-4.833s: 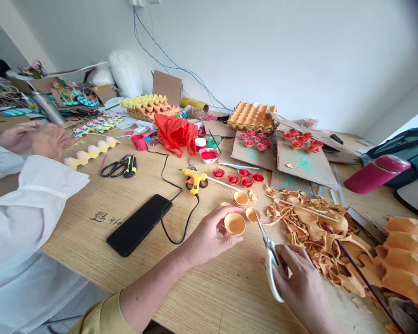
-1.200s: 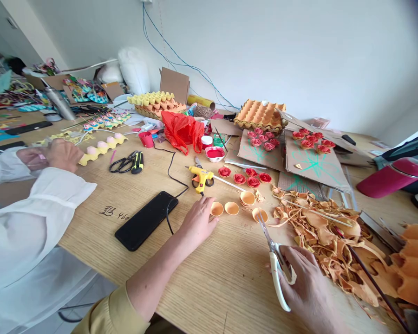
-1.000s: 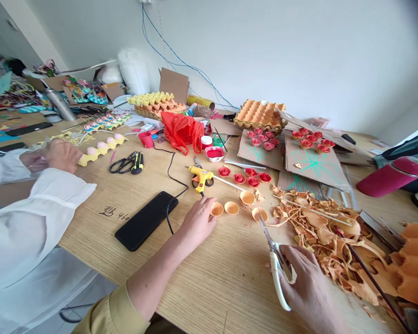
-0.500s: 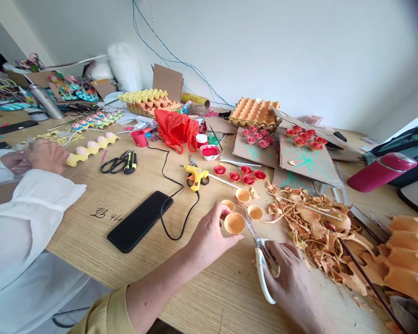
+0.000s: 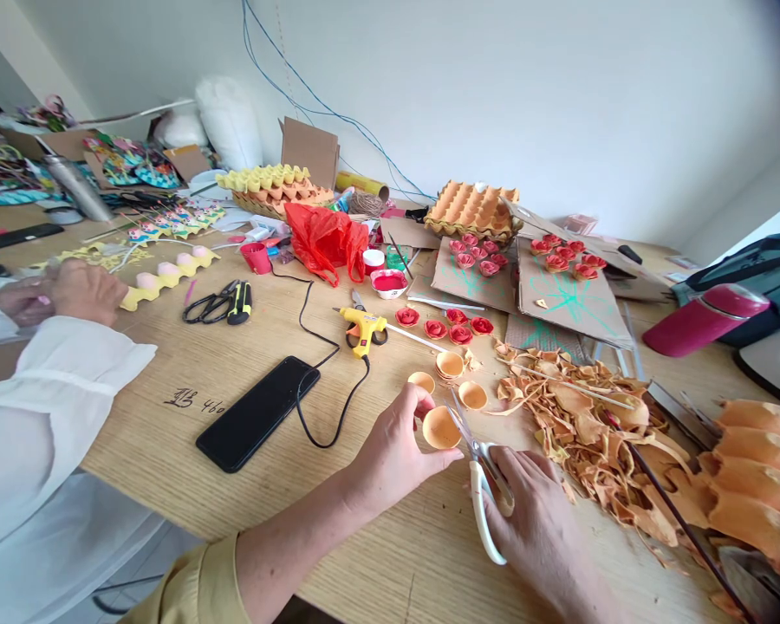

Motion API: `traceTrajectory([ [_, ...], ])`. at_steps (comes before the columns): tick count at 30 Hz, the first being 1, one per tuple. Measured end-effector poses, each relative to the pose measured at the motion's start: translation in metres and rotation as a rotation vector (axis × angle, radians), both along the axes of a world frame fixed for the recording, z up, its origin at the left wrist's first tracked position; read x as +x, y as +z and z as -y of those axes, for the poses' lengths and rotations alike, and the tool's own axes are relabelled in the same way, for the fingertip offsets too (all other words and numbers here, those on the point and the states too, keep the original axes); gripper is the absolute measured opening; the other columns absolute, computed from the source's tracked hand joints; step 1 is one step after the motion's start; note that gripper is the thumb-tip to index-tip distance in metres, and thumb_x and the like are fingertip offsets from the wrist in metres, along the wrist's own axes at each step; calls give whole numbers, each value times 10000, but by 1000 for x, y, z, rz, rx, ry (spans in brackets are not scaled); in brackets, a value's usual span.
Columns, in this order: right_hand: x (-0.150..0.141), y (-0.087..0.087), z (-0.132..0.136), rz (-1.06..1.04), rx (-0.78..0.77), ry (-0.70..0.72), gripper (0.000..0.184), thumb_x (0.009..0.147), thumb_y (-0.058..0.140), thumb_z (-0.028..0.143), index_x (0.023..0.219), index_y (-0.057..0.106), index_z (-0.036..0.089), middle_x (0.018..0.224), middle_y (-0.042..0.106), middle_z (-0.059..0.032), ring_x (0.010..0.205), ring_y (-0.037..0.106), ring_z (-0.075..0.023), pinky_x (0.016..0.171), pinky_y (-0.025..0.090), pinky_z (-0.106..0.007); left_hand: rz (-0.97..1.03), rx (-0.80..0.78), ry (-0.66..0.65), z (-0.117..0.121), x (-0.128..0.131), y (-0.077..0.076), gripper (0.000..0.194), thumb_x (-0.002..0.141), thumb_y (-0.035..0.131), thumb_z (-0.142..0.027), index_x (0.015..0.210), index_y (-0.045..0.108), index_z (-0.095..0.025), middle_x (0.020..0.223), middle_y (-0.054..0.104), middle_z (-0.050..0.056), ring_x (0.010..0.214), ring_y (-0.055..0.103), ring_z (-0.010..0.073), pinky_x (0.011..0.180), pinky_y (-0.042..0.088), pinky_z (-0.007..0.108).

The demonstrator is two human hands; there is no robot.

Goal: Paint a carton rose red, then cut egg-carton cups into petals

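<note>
Between thumb and fingers, my left hand (image 5: 396, 442) holds an orange egg-carton cup (image 5: 440, 428) above the table, its hollow side towards me. White-handled scissors (image 5: 487, 494) are in my right hand (image 5: 536, 511), with their blades at the cup's right rim. Just beyond lie a single cut cup (image 5: 421, 382), a small stack of cups (image 5: 450, 364) and another cup (image 5: 473, 396). Several red paper roses (image 5: 458, 335) sit behind these. To the right of my right hand spreads a heap of orange carton scraps (image 5: 585, 433).
A yellow glue gun (image 5: 364, 329) with a black cord and a phone (image 5: 258, 413) lie left of my hands. Uncut orange carton (image 5: 757, 459) stands at the right, near a pink bottle (image 5: 705, 319). A co-worker's hands (image 5: 78, 290) handle something at the far left.
The cup in my left hand has tilted and dropped slightly, and the scissor blades now meet its rim. The whole view has shifted slightly.
</note>
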State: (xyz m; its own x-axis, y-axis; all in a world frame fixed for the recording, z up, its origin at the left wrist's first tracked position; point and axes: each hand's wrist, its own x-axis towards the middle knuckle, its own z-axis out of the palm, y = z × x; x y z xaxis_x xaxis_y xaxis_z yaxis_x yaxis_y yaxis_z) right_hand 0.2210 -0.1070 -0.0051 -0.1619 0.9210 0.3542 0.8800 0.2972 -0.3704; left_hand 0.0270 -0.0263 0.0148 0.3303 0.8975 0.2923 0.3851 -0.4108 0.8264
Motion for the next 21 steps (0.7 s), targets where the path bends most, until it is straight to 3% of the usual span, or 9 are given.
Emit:
traceTrajectory([
  [11,4,-2,2,4,61,42,235,939,556,278,761,409,237,621,511,57,573,482,-140,674,391,-296,21,29,-31,-1,-3,-2,545,640,878,-215,962,439,-242,921,619,-22,782,588,149,721,499,284],
  [16,10,-6,3,-3,60,-1,243,969,536,321,763,437,237,609,519,42,601,502,-154,629,401,-274,15,41,-45,-3,-5,0,517,670,862,-206,1007,471,-236,958,629,-16,805,602,149,742,509,282],
  [21,20,-8,3,-1,82,-87,244,977,530,382,784,484,240,624,535,22,639,528,-173,643,432,-285,-43,119,57,-17,-15,1,443,716,800,-119,1049,532,-234,1059,612,24,941,618,185,828,526,325],
])
